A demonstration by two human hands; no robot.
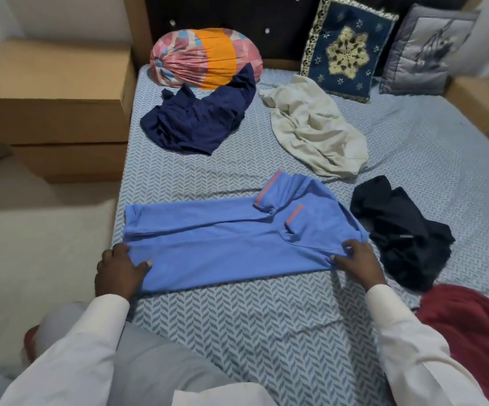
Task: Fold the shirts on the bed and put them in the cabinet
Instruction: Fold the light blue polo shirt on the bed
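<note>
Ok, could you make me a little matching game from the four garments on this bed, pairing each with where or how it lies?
Things:
1. light blue polo shirt
2. navy shirt
3. cream shirt
4. black garment

Places or states:
A. crumpled just in front of the dark blue embroidered cushion
B. heaped beside the dark red cloth
C. laid flat, gripped by the left hand and the right hand
D. partly resting against the pink and orange bundle

Pairs: 1-C, 2-D, 3-A, 4-B.
</note>
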